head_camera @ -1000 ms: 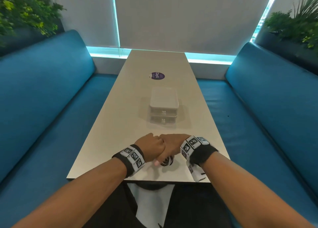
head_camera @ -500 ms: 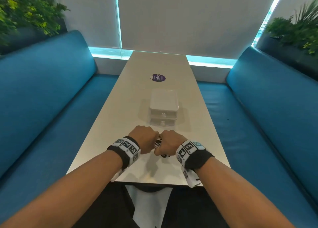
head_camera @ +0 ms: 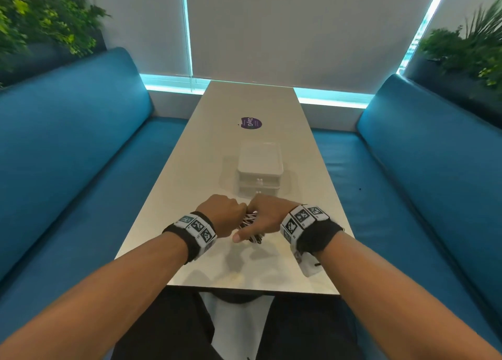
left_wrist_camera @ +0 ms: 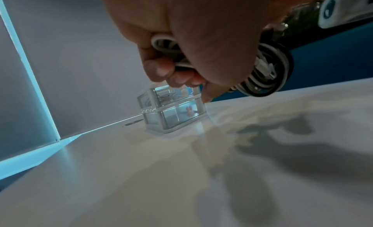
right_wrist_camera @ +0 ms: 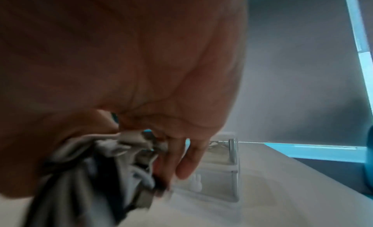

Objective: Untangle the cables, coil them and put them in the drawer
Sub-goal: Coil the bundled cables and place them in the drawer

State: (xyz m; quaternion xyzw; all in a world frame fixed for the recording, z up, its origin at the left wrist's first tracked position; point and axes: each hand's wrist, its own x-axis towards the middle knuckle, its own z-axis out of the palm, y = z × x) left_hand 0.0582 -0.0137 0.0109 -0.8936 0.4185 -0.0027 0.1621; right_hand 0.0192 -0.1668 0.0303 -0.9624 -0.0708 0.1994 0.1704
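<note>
Since the hands were pressed low on the near edge of the table a second ago, this has changed:

Bundle: the cables (head_camera: 248, 225), black and white strands together, have been lifted off the table (head_camera: 190, 175) and carried a little way toward the drawer unit (head_camera: 260, 169); they are now held in the air between the two hands, just in front of it.

Left hand: the left hand (head_camera: 222, 214) is closed around one side of the bundle; in the left wrist view its fingers (left_wrist_camera: 161, 68) are curled over white loops, and rounded black and white loops (left_wrist_camera: 268, 71) hang out on the far side.

Right hand: the right hand (head_camera: 267, 218) is gripping the other side, fingers bent into the strands and thumb laid along the underside; the right wrist view is blurred, so the exact pinch cannot be told.

Drawer unit: a clear two-tier box, both drawers seen closed, each with a small white knob (left_wrist_camera: 188, 113).

Meaning for the task: the cables appear looped but black and white are not yet separated; untangling is judged to be the step in hand, and nothing has been stowed by these hands yet.

Risk: loops may be pulled tighter if the hands are drawn apart quickly.
</note>
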